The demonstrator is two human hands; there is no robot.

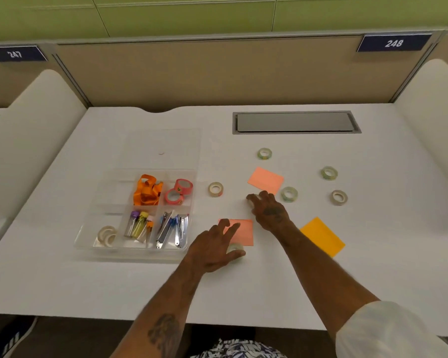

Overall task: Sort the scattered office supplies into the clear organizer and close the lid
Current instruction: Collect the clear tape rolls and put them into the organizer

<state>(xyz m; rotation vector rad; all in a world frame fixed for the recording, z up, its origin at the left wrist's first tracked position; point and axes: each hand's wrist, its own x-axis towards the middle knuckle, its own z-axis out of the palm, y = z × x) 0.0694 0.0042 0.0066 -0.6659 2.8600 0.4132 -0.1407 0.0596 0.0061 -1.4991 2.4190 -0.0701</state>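
Right of the clear organizer (88,228), the left hand (215,248) closes on a tape roll (236,250); the right hand (268,209), fingers spread, reaches another roll, mostly hidden, for sorting.

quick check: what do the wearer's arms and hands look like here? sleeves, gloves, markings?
Both hands are bare, no gloves. The left forearm is uncovered and carries a dark tattoo. The right hand has a dark tattoo on its back, and a white sleeve is rolled up near that elbow.
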